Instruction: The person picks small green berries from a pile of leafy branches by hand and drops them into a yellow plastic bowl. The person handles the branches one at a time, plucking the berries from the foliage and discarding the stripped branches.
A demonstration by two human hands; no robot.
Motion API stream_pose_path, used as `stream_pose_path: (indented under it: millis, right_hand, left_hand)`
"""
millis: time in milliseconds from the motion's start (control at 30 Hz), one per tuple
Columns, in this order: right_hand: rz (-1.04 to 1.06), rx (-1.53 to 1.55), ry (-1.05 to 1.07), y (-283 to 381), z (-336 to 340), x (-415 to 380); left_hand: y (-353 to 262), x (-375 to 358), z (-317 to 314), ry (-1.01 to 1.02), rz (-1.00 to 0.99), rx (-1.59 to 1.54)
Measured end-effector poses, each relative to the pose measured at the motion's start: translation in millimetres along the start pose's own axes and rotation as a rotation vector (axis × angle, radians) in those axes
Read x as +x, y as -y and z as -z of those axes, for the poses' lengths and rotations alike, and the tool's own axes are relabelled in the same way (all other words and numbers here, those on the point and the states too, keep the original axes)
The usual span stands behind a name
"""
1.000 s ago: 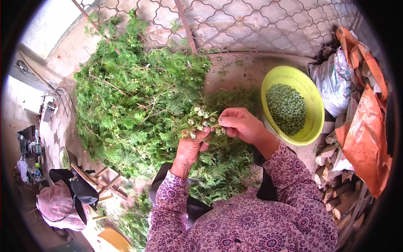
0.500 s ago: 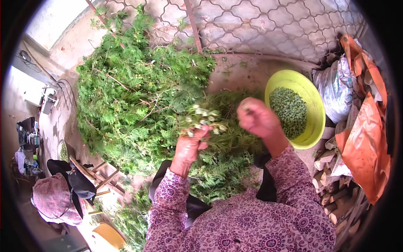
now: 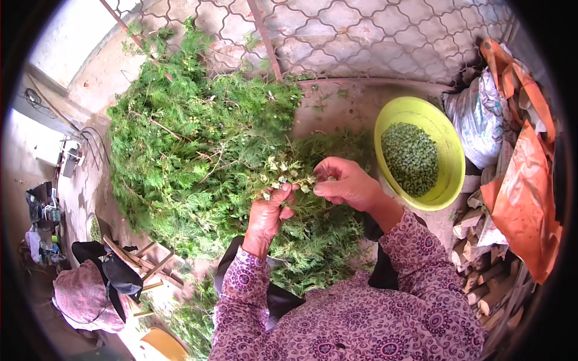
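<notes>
My left hand (image 3: 268, 221) is closed on the stem of a small evergreen sprig (image 3: 282, 171) with pale green seed cones. My right hand (image 3: 348, 185) reaches in from the right, thumb and forefinger pinched at the sprig's right end. What lies exactly between those fingertips is partly hidden. Beneath both hands spreads a large pile of cut green branches (image 3: 180, 156). To the right of my right hand stands a yellow-green basin (image 3: 453, 147), with many small green cones (image 3: 412, 159) inside it.
A wire mesh fence (image 3: 361, 39) runs along the back. White sacks (image 3: 478, 123), an orange sheet (image 3: 522, 207) and stacked firewood (image 3: 490, 286) line the right. At lower left, a person in a patterned hood (image 3: 87, 295) is near a wooden chair (image 3: 147, 265) and an orange-yellow tub (image 3: 162, 344).
My right hand has moved left from beside the basin to the sprig, its fingers now at the cones. My left hand still holds the sprig in about the same place.
</notes>
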State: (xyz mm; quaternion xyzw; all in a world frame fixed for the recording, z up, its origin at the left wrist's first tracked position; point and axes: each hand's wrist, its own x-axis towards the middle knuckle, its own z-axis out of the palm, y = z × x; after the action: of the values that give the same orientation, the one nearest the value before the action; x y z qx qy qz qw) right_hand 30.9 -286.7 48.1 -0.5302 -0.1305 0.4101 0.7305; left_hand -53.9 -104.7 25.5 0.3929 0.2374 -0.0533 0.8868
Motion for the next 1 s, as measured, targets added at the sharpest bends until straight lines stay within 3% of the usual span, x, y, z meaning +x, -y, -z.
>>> stream_pose_path:
  millis: [200,267,367,600,800,900,967,1000]
  right_hand:
    - [0.029,-0.266,-0.054,-4.4,-6.5,3.4]
    - [0.26,-0.527,-0.064,-11.0,-3.4,5.9]
    - [0.298,-0.667,-0.057,-5.7,-6.3,-0.3]
    - [0.324,-0.79,-0.012,-1.6,-6.4,-3.3]
    - [0.222,-0.756,0.024,5.2,-1.8,-6.4]
    - [0.141,-0.743,0.153,8.1,-0.8,-6.9]
    - [-0.097,-0.48,0.238,10.9,-2.9,-8.2]
    - [-0.098,-0.481,0.24,11.4,-3.5,-9.0]
  left_hand:
    - [5.1,0.4,-2.3,-0.051,-0.039,0.092]
    - [6.5,1.7,1.2,-0.032,-0.047,0.135]
    - [5.6,1.1,0.8,-0.066,-0.044,0.14]
    - [3.8,-1.1,3.7,-0.083,-0.009,0.27]
    - [0.9,-5.4,-0.7,-0.119,-0.011,0.352]
    - [3.5,-3.5,5.6,-0.133,-0.019,0.397]
    - [4.7,-4.3,5.2,-0.125,-0.029,0.414]
    - [3.6,-8.6,-2.0,-0.12,-0.032,0.403]
